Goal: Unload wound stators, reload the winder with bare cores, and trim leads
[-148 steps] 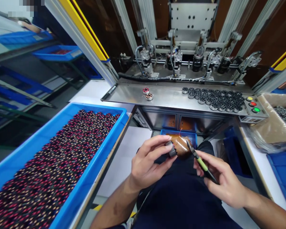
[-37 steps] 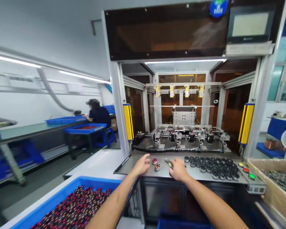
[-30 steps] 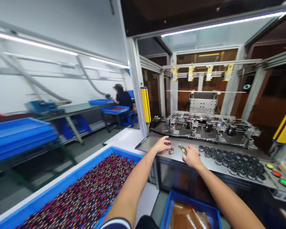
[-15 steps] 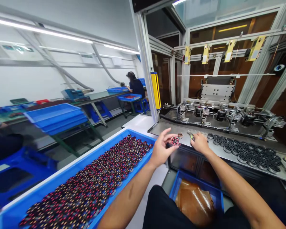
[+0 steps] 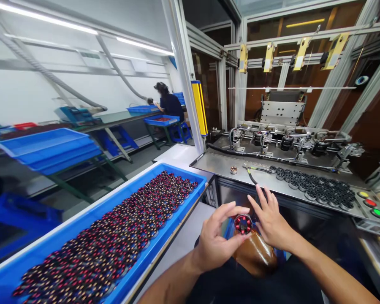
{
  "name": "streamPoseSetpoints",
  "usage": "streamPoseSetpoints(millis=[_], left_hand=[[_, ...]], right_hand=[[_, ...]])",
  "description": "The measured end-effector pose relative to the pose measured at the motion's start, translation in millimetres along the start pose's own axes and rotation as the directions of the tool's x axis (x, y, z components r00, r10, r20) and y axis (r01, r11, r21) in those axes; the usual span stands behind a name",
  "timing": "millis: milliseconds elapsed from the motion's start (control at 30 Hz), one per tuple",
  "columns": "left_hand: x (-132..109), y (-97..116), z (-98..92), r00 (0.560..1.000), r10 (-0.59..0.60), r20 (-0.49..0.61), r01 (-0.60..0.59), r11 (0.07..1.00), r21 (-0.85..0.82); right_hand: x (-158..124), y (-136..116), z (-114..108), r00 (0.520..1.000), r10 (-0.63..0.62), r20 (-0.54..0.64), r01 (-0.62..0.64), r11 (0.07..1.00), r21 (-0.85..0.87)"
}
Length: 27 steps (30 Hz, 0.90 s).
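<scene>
Between the thumb and fingers of my left hand [image 5: 220, 234] is a round motor stator [image 5: 243, 224], with red windings in a ring and a dark centre, its face turned to me. My right hand [image 5: 270, 217] is just to its right, fingers spread and holding nothing. Beyond my hands, pliers with green and black handles [image 5: 251, 174] lie spread on the metal ledge [image 5: 218, 164]. A single copper-coloured stator [image 5: 233, 170] sits to the left of the pliers. Many black and silver ring parts [image 5: 316, 188] stand in rows along the ledge at right.
A long blue tray [image 5: 194, 168] full of red and copper stators is at my left. The machine with metal fixtures [image 5: 266, 141] rises behind the ledge. Yellow, red and green buttons [image 5: 370, 203] are at far right. A blue bin with brown sheeting [image 5: 256, 253] is below. Another person [image 5: 171, 105] sits farther back.
My right hand has let go of the pliers, leaving them on the ledge, and has come back toward me. My left hand has brought the stator nearer and lower. The view has shifted right.
</scene>
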<state>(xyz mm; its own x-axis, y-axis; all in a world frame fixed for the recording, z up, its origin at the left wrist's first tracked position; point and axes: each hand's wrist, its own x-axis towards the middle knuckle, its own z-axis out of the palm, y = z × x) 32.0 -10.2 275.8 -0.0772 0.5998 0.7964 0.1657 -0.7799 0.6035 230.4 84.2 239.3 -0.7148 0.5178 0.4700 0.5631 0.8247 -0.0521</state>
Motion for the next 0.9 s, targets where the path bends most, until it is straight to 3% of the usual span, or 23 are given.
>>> streamPoseSetpoints(millis=[67, 133, 267, 333, 400, 533, 633, 733, 833, 900], left_hand=[[1, -1, 2.0, 1.000, -0.020, -0.007, 0.020, 1.000, 0.003], [1, -3, 3.4, 1.000, -0.022, -0.015, 0.022, 1.000, 0.010], [1, -5, 7.1, 1.000, -0.001, -0.025, 0.003, 0.999, 0.043], [0, -4, 9.9, 1.000, 0.013, -0.025, -0.011, 0.999, 0.051], [0, -3, 12.9, 1.000, 0.028, -0.009, -0.028, 0.998, 0.056], [0, -1, 17.4, 0.997, 0.059, 0.042, -0.062, 0.995, 0.077], [0, 0, 18.6, 0.999, 0.019, 0.046, -0.022, 0.998, 0.057], [1, 2, 17.8, 0.993, -0.107, 0.047, 0.110, 0.992, -0.061], [2, 3, 17.0, 0.984, -0.169, 0.051, 0.175, 0.974, -0.142], [4, 2, 18.4, 0.992, -0.120, 0.025, 0.122, 0.986, -0.114]], right_hand=[[-12, -8, -10, 0.999, 0.038, -0.029, -0.033, 0.987, 0.158], [-18, -17, -24, 0.988, 0.130, -0.083, -0.087, 0.913, 0.398], [-16, -40, -54, 0.946, 0.323, 0.003, -0.182, 0.525, 0.832], [-11, -50, -63, 0.921, 0.381, 0.086, -0.226, 0.340, 0.913], [-5, -57, -66, 0.892, 0.423, 0.160, -0.269, 0.211, 0.940], [3, -63, -64, 0.856, 0.448, 0.258, -0.321, 0.071, 0.944], [3, -57, -63, 0.864, 0.394, 0.313, -0.309, -0.073, 0.948], [-5, -36, -62, 0.925, 0.166, 0.342, -0.289, -0.278, 0.916], [-19, -14, -58, 0.971, -0.072, 0.229, -0.240, -0.260, 0.935], [-27, -11, -51, 0.967, -0.056, 0.249, -0.255, -0.212, 0.943]])
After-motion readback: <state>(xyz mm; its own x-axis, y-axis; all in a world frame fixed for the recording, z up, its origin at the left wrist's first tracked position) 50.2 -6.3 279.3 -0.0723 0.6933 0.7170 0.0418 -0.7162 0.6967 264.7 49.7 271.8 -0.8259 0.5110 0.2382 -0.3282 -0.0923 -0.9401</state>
